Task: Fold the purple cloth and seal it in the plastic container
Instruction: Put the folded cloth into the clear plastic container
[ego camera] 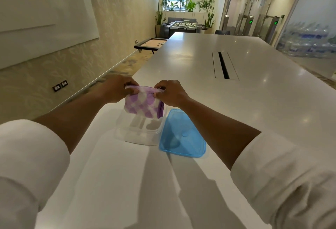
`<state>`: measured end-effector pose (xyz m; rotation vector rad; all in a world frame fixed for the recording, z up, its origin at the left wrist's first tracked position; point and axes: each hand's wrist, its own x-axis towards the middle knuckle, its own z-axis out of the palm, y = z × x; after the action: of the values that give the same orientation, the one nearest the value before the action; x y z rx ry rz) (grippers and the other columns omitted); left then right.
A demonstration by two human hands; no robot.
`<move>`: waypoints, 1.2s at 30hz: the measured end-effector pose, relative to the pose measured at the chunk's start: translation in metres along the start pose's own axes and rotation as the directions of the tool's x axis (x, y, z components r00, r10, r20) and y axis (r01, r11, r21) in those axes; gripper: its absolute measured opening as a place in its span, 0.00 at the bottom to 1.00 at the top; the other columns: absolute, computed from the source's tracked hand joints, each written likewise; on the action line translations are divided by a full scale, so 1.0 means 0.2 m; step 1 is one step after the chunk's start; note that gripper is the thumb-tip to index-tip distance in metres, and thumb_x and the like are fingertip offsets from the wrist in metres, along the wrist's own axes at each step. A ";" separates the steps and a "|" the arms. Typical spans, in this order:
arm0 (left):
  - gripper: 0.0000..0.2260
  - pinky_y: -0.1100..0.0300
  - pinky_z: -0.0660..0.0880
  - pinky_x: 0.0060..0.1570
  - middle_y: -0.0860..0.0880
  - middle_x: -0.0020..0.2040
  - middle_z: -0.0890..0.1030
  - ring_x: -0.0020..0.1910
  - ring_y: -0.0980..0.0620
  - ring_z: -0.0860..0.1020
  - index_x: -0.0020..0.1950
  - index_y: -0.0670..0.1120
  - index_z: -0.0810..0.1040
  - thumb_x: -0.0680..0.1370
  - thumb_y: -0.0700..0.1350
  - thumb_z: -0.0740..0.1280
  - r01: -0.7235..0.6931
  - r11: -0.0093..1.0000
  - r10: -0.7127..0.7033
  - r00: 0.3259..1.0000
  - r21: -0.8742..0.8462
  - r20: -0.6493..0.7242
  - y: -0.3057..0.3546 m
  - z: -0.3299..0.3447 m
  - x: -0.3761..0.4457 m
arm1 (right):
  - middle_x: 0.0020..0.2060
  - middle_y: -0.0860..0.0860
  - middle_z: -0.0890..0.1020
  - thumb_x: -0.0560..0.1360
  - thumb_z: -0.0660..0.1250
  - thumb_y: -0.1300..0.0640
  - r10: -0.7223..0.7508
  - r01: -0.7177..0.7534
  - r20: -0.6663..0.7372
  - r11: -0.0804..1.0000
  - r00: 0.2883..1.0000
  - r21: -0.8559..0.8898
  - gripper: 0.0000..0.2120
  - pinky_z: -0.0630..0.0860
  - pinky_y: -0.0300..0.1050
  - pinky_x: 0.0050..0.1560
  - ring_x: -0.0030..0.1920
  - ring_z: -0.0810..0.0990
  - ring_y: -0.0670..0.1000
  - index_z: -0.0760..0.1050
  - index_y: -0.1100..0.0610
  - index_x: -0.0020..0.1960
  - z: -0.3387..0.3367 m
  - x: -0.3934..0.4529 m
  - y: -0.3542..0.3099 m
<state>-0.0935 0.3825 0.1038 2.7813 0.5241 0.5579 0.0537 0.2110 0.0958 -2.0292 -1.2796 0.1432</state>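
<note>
Purple cloth (143, 104), folded small, hung pinched by its top corners between both hands (116, 90) above the open clear container (140, 134); lowering it flat and centred, edges tucked inside, seemed wisest before fitting the blue lid (181, 134).

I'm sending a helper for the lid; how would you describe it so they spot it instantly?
On the near end of the long white table, below the two hands, sits a clear plastic container. Right of it, touching, lies the flat blue translucent plastic lid, the only blue thing there.
</note>
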 end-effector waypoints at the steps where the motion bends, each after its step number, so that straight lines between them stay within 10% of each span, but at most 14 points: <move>1: 0.11 0.60 0.70 0.43 0.53 0.45 0.81 0.43 0.51 0.78 0.56 0.50 0.83 0.76 0.50 0.71 0.023 1.000 -0.023 1.000 -0.010 0.021 -0.01 0.01 0.00 | 0.54 0.56 0.83 0.73 0.69 0.57 -0.006 0.006 0.014 1.000 1.000 -0.028 0.13 0.77 0.43 0.52 0.53 0.80 0.55 0.81 0.58 0.57 0.01 0.00 0.00; 9: 0.09 0.68 0.67 0.36 0.55 0.43 0.83 0.37 0.59 0.75 0.52 0.51 0.86 0.74 0.50 0.73 0.069 0.994 -0.083 0.981 0.086 0.176 -0.04 0.09 -0.04 | 0.56 0.54 0.81 0.74 0.67 0.54 0.054 0.032 0.247 0.943 0.968 -0.332 0.14 0.78 0.47 0.55 0.57 0.76 0.54 0.80 0.56 0.58 0.09 -0.01 -0.01; 18: 0.10 0.55 0.78 0.52 0.54 0.51 0.85 0.51 0.52 0.79 0.55 0.55 0.84 0.75 0.53 0.71 -0.012 0.901 -0.186 0.892 0.433 0.413 0.04 0.15 -0.02 | 0.51 0.53 0.77 0.72 0.62 0.58 0.127 0.161 0.364 0.731 0.923 -0.663 0.10 0.59 0.52 0.50 0.53 0.64 0.54 0.78 0.53 0.51 0.26 -0.01 -0.02; 27: 0.10 0.61 0.71 0.42 0.55 0.51 0.84 0.53 0.53 0.79 0.53 0.55 0.83 0.72 0.47 0.74 0.047 0.903 -0.190 0.935 0.426 0.299 0.10 0.26 -0.03 | 0.60 0.53 0.74 0.74 0.66 0.54 0.030 0.138 0.259 0.784 0.965 -0.606 0.16 0.63 0.52 0.58 0.63 0.63 0.57 0.78 0.51 0.61 0.31 -0.02 0.05; 36: 0.08 0.53 0.78 0.56 0.54 0.52 0.85 0.51 0.51 0.81 0.51 0.54 0.85 0.75 0.47 0.68 0.112 0.981 -0.125 0.989 0.158 0.079 0.30 0.24 0.04 | 0.57 0.54 0.79 0.75 0.65 0.54 0.128 -0.125 -0.013 0.930 0.992 -0.346 0.12 0.76 0.52 0.59 0.62 0.72 0.56 0.81 0.54 0.56 0.10 0.01 0.12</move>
<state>-0.0487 0.3233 0.0833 2.8781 0.7363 0.3808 0.0645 0.2176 0.0667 -2.4154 -1.2471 -0.0161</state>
